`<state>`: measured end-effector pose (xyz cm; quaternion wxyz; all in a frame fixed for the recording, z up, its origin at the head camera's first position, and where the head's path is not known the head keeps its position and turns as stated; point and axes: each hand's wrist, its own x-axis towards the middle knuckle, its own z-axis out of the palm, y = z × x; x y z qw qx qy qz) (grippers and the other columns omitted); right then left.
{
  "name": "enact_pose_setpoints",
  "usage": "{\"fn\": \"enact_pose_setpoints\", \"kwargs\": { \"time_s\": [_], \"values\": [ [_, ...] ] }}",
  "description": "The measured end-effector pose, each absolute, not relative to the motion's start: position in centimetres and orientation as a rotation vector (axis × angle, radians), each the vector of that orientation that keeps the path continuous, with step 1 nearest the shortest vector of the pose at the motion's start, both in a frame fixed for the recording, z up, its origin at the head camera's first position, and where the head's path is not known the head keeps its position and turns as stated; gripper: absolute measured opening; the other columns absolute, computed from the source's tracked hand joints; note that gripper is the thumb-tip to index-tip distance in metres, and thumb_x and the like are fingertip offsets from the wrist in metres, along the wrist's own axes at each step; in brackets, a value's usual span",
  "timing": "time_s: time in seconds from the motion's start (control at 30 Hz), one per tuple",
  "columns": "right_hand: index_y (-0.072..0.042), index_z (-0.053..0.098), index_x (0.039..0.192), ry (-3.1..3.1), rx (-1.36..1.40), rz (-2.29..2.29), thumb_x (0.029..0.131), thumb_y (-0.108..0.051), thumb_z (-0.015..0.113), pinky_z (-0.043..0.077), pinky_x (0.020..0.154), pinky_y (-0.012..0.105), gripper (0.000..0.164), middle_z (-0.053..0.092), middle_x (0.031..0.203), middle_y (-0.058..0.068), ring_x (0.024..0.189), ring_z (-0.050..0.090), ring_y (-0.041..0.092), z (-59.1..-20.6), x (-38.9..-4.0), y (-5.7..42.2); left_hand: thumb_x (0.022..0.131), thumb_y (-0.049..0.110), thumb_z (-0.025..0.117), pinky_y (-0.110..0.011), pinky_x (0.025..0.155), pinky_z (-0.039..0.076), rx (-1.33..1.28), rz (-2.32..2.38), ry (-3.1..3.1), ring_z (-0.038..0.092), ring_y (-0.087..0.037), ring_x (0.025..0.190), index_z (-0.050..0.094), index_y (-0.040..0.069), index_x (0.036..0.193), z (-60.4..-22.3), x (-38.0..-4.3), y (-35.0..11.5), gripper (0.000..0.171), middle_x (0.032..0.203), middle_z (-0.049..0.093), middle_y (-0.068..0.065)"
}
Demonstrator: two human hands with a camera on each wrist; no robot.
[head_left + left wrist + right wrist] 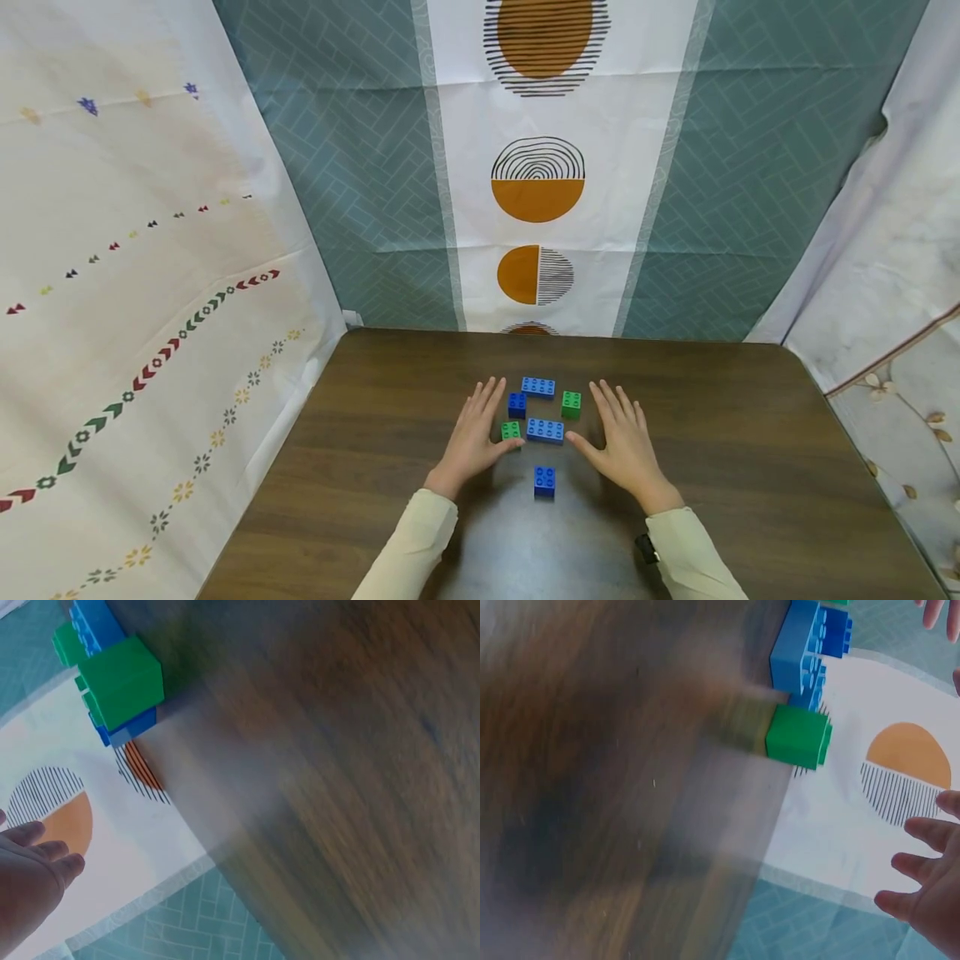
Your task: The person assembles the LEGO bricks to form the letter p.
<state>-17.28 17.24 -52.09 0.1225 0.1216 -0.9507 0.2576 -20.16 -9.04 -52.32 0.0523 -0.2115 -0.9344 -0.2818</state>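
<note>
My left hand (472, 433) is held with straight, spread fingers left of a loose group of toy building bricks. Its thumb reaches to the near green brick (510, 429); whether it touches cannot be told. On the other side my right hand (622, 442) spreads its fingers, the thumb close to the near long blue brick (545, 430). Neither hand grips anything. Behind these lie a second long blue brick (537, 387), a small dark blue brick (517, 405) and another green brick (571, 404). One more small blue brick (544, 481) sits nearer to me, between the forearms.
The bricks lie on a dark brown wooden table (360, 450). A patterned teal and white cloth (465, 167) hangs behind its far edge. Pale printed cloths hang at the left (150, 250) and right (900, 250). A black band (646, 548) is at the right wrist.
</note>
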Motion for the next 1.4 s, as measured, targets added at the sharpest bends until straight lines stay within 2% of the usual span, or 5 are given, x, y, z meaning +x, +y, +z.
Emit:
{"fn": "enact_pose_setpoints", "kwargs": {
  "time_s": [0.33,0.57,0.73,1.1,1.4],
  "values": [
    [-0.007,0.027,0.151,-2.802,0.362,0.898,0.085,-0.049,0.069,0.020,0.107,0.069,0.089,0.031,0.152,0.020,0.139,0.025,0.044,-53.1,-17.0,16.2,0.082,0.035,0.077,-0.056,0.111,0.027,-0.645,-1.066,-2.821,0.021,-0.034,0.143,0.028,0.013,0.152,-53.0,-19.7,-8.7,0.088,0.156,0.027,-0.011],
    [-0.006,0.027,0.151,-2.814,0.366,1.031,0.085,-0.049,0.069,0.026,0.103,0.071,0.089,0.033,0.150,0.023,0.136,0.029,0.046,-53.9,-16.7,15.6,0.083,0.027,0.077,-0.052,0.109,0.033,-0.640,-1.172,-2.792,0.032,-0.033,0.139,0.036,0.008,0.148,-53.7,-19.9,-8.6,0.079,0.150,0.038,-0.011],
    [-0.008,0.026,0.151,-2.827,0.360,1.197,0.085,-0.041,0.072,0.030,0.103,0.068,0.087,0.031,0.151,0.023,0.136,0.030,0.046,-54.4,-16.5,15.1,0.084,0.018,0.076,-0.046,0.108,0.037,-0.645,-1.229,-2.766,0.042,-0.031,0.132,0.040,0.005,0.146,-54.1,-20.0,-8.5,0.073,0.144,0.045,-0.014],
    [-0.009,0.029,0.150,-2.877,0.353,1.419,0.086,-0.037,0.073,0.028,0.104,0.068,0.083,0.033,0.150,0.024,0.135,0.033,0.046,-54.8,-15.9,14.3,0.087,0.010,0.073,-0.045,0.103,0.043,-0.553,-1.333,-2.774,0.051,-0.031,0.124,0.045,0.002,0.141,-55.1,-20.1,-8.5,0.062,0.133,0.054,-0.017],
    [-0.006,0.036,0.147,-2.861,0.403,1.606,0.083,-0.032,0.077,0.034,0.105,0.060,0.081,0.043,0.144,0.022,0.130,0.042,0.041,-55.3,-15.6,13.9,0.086,0.005,0.072,-0.046,0.096,0.048,-0.493,-1.384,-2.761,0.058,-0.032,0.111,0.051,-0.003,0.135,-55.6,-20.1,-8.5,0.053,0.124,0.059,-0.019]
  ]
}}
